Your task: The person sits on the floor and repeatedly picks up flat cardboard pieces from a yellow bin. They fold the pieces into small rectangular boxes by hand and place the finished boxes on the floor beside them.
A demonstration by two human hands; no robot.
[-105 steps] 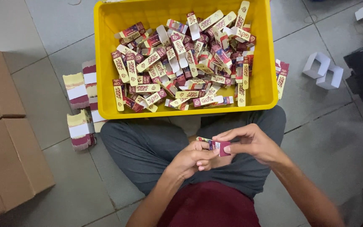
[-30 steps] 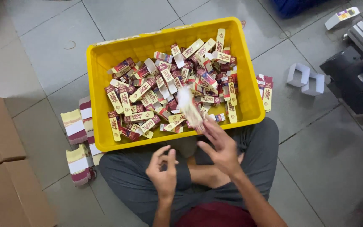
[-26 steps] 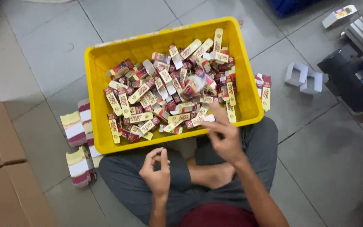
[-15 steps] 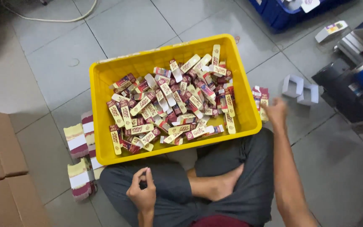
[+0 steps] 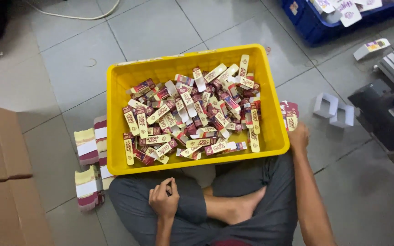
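Person sits cross-legged on the tiled floor (image 5: pixel 160 41), yellow crate (image 5: pixel 115 114) right in front of the knees, full of small maroon-and-cream folded cartons (image 5: pixel 192 116) in a loose heap. Right hand (image 5: pixel 298 136) is stretched out past the crate's right wall, at a small stack of flat cartons (image 5: pixel 290 114) standing on the floor just beside the crate; fingers reach the stack's lower edge, can't tell if it's gripping or just touching. Left hand (image 5: pixel 163 200) rests on the left knee, fingers curled loosely, nothing in it. Banded bundles of flat cartons (image 5: pixel 87 150) lie on the floor left of the crate, touching its wall. Brown cardboard boxes (image 5: pixel 1 146) at far left. Blue crate (image 5: pixel 324 23) top right, well apart
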